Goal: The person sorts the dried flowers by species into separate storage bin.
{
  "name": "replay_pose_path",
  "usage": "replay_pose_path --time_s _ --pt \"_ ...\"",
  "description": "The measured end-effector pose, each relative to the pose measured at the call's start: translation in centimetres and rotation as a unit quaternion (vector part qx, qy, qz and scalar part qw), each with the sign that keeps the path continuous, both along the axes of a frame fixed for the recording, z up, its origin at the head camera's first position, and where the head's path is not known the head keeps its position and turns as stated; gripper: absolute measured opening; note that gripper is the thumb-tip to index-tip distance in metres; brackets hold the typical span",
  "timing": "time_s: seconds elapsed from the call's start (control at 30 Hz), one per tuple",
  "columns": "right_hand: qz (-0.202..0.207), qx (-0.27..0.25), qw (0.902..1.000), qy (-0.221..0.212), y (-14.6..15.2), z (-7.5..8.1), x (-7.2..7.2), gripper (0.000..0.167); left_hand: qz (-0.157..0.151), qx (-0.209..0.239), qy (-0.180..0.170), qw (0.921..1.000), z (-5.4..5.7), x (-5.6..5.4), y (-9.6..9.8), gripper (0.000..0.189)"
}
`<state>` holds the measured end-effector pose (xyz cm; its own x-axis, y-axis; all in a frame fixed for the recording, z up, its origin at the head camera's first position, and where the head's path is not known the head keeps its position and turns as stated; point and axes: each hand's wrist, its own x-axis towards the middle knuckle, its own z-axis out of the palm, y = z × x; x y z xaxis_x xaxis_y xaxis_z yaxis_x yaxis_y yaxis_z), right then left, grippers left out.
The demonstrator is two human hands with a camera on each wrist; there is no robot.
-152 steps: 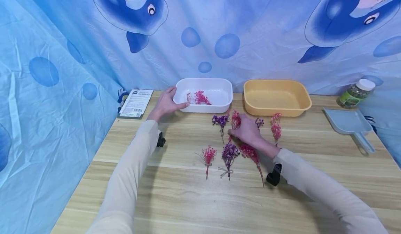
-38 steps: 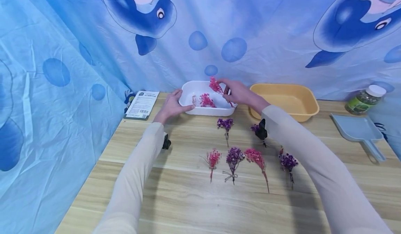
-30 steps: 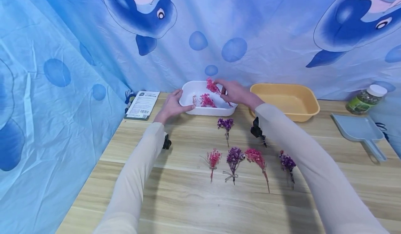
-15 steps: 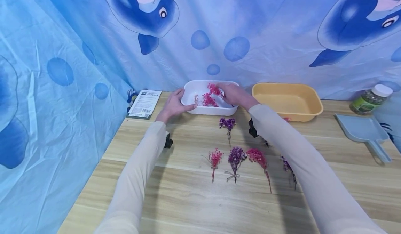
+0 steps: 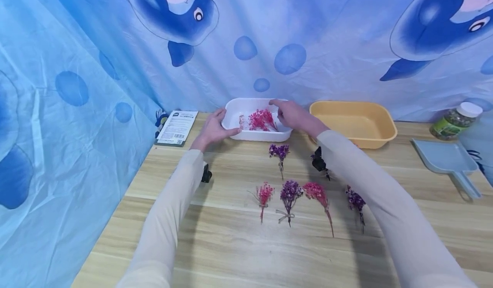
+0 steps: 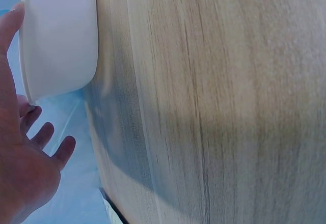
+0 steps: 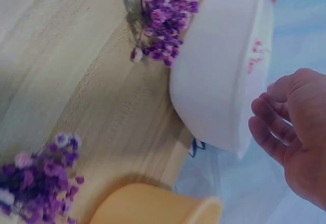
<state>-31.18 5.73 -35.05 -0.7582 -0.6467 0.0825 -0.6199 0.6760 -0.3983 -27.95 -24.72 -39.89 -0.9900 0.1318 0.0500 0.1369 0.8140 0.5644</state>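
At the table's back stands a white plastic tub (image 5: 262,136) holding pink dried flowers (image 5: 262,119). My left hand (image 5: 213,129) grips its left end, thumb on the front rim and fingers round the back corner; the left wrist view shows this hand (image 6: 20,158) with the other fingers spread loosely. Over the tub's right end is my right hand (image 7: 300,127), fingers loosely curled and holding nothing. Closest to me lie a small pink bunch (image 5: 264,194), a purple bunch (image 5: 290,191) tied with twine and a longer pink bunch (image 5: 316,192). Another purple bunch (image 5: 279,152) lies before the tub.
A yellow tub (image 5: 352,140) stands right of the white one. Under my right forearm lie a purple bunch (image 5: 356,200) and one mostly hidden by the wrist camera (image 5: 319,159). A grey dustpan (image 5: 444,157), a jar (image 5: 454,123) and a printed packet (image 5: 178,127) sit farther out.
My right hand has picked a pink bunch off the table, carried it to the white tub and let it go among the other pink flowers. My left hand has stayed on the tub.
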Motion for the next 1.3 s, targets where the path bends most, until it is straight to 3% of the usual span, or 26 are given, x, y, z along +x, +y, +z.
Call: replay_pose_path --time_s 0.23,0.4,0.63,0.83,1.0,1.3 --pt "-0.002 -0.049 0.9988 0.003 3.1 1.8 1.9 0.056 -0.003 0.002 -0.003 1.0000 0.0 -0.2 -0.1 0.111" --pt "-0.015 -0.088 0.9960 0.000 5.5 2.0 3.8 0.052 -0.004 0.002 0.005 1.0000 -0.1 -0.1 -0.1 0.109" --pt "-0.053 -0.132 0.9898 0.007 9.2 1.4 7.3 0.048 -0.007 -0.004 0.010 0.9999 0.2 0.2 0.1 0.108" --pt "-0.093 -0.160 0.9821 -0.033 12.0 1.2 10.4 0.048 -0.002 -0.007 0.006 1.0000 0.3 0.2 0.1 0.108" --pt "-0.102 -0.184 0.9763 -0.050 14.0 0.4 12.3 0.049 -0.004 -0.004 0.008 0.9999 0.2 0.2 0.1 0.108" --pt "-0.106 -0.187 0.9765 -0.011 17.1 -1.8 14.7 0.053 -0.006 -0.010 0.011 0.9999 -0.1 0.1 0.0 0.108"
